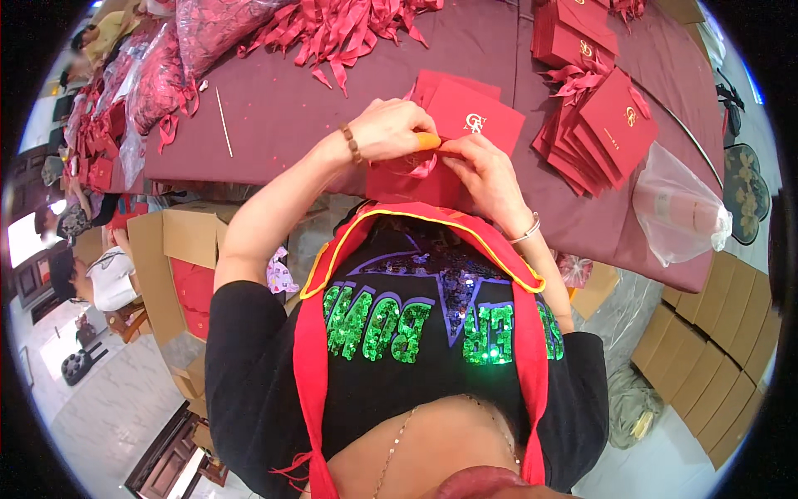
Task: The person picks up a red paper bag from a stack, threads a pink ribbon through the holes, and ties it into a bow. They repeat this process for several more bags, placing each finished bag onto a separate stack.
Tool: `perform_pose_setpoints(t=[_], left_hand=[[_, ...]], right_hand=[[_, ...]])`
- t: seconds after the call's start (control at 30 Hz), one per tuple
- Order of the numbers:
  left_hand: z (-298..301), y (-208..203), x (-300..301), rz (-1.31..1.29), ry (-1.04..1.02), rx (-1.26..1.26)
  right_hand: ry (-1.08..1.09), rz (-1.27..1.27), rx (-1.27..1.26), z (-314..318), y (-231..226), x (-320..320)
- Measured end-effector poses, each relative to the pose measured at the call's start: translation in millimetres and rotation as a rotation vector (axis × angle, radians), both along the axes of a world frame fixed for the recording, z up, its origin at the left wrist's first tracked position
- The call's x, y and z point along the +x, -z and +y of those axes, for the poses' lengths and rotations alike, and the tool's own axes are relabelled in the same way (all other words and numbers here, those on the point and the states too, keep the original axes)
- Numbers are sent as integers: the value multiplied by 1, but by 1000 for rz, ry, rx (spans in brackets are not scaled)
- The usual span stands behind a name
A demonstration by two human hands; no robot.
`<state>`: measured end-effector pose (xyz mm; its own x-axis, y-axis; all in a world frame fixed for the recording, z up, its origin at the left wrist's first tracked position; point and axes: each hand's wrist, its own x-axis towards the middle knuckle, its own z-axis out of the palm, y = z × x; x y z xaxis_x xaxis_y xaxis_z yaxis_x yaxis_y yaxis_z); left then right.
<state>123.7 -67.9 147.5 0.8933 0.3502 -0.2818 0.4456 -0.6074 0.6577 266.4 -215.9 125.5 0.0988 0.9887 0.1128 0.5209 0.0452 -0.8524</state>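
My left hand (391, 130) and my right hand (489, 173) meet at the front edge of the table, fingertips pinched close together. An orange cover sits on one left fingertip. Between them is a piece of red ribbon (422, 168), its loop hanging over a red gift bag (395, 185) below my hands. The fingers partly hide where ribbon and bag meet. Just beyond lies a stack of flat red gift bags (490, 116) with a gold emblem, its near part covered by my hands.
Fanned red bags with ribbons (603, 137) lie to the right, near a clear plastic bag (677, 208). A heap of red ribbons (341, 37) is at the back, beside plastic-wrapped bundles (212, 33). A thin white stick (224, 121) lies left. Cartons (715, 349) stand at right; an opened carton (189, 237) stands left.
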Motion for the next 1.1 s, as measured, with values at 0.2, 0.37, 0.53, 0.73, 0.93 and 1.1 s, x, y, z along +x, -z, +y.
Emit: perform_pose_setpoints(t=[0.2, 0.37, 0.53, 0.73, 0.93, 1.1], left_hand=[[13, -8, 14, 130, 70, -221], [-4, 6, 13, 22, -108, -212], [3, 16, 21, -258, -476, -301], [19, 42, 16, -475, -314, -118], [13, 9, 23, -386, -338, -89], [55, -15, 25, -387, -430, -44]], right_hand=[[-23, -21, -8, -1, -1, 0], [40, -85, -36, -3, 2, 1], [21, 33, -78, -4, -4, 0], [-14, 152, -49, -1, 2, -3], [-60, 168, -31, 0, 9, -7], [-152, 176, -74, 0, 0, -8]])
